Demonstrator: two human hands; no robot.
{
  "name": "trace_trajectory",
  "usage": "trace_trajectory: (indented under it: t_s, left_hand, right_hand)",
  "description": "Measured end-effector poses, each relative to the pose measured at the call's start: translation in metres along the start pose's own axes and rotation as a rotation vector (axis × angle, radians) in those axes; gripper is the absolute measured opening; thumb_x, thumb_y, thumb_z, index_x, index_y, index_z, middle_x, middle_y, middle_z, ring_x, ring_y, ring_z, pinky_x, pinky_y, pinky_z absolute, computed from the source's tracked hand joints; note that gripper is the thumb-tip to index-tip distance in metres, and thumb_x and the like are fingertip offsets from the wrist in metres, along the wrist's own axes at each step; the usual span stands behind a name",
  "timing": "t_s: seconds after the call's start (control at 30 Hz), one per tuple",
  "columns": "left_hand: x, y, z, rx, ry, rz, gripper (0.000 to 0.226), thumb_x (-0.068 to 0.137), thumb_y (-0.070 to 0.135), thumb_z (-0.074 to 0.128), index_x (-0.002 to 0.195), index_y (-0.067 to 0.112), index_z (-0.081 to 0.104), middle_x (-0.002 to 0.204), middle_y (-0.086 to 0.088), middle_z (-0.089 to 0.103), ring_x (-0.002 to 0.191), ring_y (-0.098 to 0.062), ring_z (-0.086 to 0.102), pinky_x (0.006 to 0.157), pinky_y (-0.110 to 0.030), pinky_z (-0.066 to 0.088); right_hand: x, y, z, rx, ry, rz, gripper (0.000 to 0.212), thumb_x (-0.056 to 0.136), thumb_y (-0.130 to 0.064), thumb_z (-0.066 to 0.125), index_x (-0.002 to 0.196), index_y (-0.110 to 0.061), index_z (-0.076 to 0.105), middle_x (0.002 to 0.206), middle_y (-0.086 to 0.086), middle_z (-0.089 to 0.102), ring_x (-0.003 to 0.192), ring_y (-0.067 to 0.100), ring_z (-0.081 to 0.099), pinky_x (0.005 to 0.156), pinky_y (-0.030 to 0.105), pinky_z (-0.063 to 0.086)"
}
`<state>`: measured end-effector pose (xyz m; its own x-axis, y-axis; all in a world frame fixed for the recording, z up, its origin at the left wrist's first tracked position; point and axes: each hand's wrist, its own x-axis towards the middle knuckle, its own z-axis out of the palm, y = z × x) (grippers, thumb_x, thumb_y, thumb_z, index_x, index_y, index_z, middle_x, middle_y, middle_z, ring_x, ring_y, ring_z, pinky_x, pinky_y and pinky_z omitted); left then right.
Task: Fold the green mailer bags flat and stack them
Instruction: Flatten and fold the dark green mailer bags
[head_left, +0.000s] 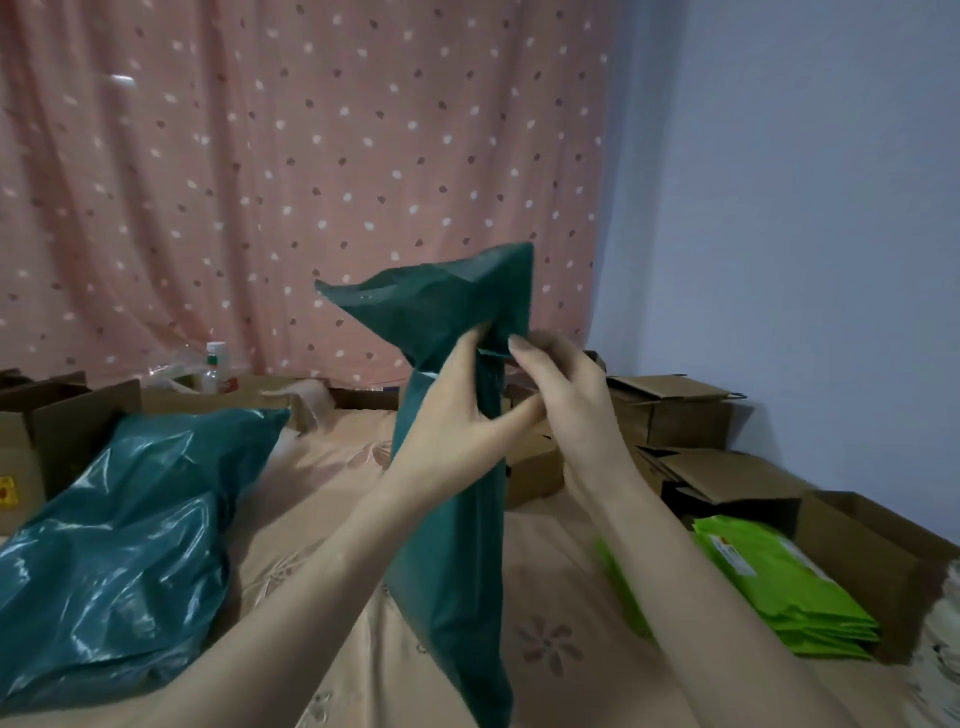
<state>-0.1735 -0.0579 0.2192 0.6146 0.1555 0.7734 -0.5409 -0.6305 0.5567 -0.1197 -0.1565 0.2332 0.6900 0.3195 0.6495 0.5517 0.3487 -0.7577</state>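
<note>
Curtain (260, 182), pink and dotted, is hanging behind the bed (332, 499), whose floral sheet is serving as my working surface. Boxes (670, 415) of cardboard are lining its far and right edges. Large bag (119, 545), glossy dark green and bulging, is lying at left, probably holding the supply within reach. Mailer (452, 519), the dark green one in hand, is standing upright over the middle of the bed, its mouth flaring above my hands and its body hanging narrow below, seemingly gathered lengthwise so it can be flattened. Stack (779, 582) of bright green flat packets is resting at right beside a box; I cannot tell whether these are finished mailers. Left hand (457, 415) is wrapping the neck of the mailer, steadying it. Right hand (561, 384) is pinching a fold at the neck between thumb and fingertips. Both grips are narrow, holding the mailer.
</note>
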Motion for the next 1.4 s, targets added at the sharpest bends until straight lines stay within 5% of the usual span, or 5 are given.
trace_trajectory:
  t_s: [0.33,0.67,0.83,1.07,1.4]
  left_hand:
    - [0.018,0.014,-0.039,-0.49,0.342,-0.271,0.02,0.099,0.021,0.044,0.093,0.029,0.061,0.099,0.005,0.067,0.095,-0.013,0.063,0.089,-0.032,0.051]
    - [0.016,0.01,-0.07,-0.643,0.259,-0.264,0.018,0.098,0.023,0.044,0.102,0.029,0.061,0.096,0.008,0.07,0.083,-0.007,0.068,0.067,-0.021,0.055]
    - [0.015,-0.006,-0.073,-0.559,0.371,-0.307,0.017,0.098,0.022,0.045,0.107,0.027,0.058,0.093,0.012,0.067,0.076,0.002,0.064,0.062,-0.012,0.052]
    - [0.002,-0.043,-0.084,-0.428,0.457,-0.509,0.021,0.098,0.022,0.044,0.108,0.025,0.063,0.091,0.006,0.069,0.082,-0.012,0.064,0.064,-0.024,0.051]
    - [0.005,-0.038,-0.102,-0.537,0.415,-0.539,0.025,0.097,0.038,0.046,0.094,0.021,0.065,0.072,0.006,0.072,0.06,-0.008,0.068,0.053,-0.021,0.055]
  right_hand:
    - [0.011,0.008,-0.029,-0.337,-0.051,0.054,0.039,0.096,-0.016,0.049,0.134,-0.021,0.048,0.133,-0.008,0.051,0.119,0.004,0.049,0.094,0.019,0.039]
    - [0.018,0.058,-0.05,-0.291,-0.023,0.563,0.085,0.074,-0.085,0.032,0.138,-0.03,0.042,0.14,-0.008,0.047,0.125,0.015,0.046,0.11,0.041,0.033]
    - [0.014,0.047,-0.048,-0.115,0.161,0.442,0.032,0.091,-0.029,0.058,0.121,-0.017,0.055,0.119,0.004,0.06,0.096,0.014,0.059,0.078,0.029,0.049]
    - [0.004,0.028,-0.063,-0.028,0.323,0.073,0.052,0.086,0.011,0.052,0.125,-0.021,0.043,0.086,0.005,0.065,0.077,0.015,0.064,0.072,0.026,0.054]
    - [0.002,-0.019,-0.071,-0.05,0.285,-0.11,0.056,0.077,0.021,0.042,0.116,-0.014,0.062,0.117,-0.006,0.06,0.104,0.002,0.061,0.084,0.02,0.052]
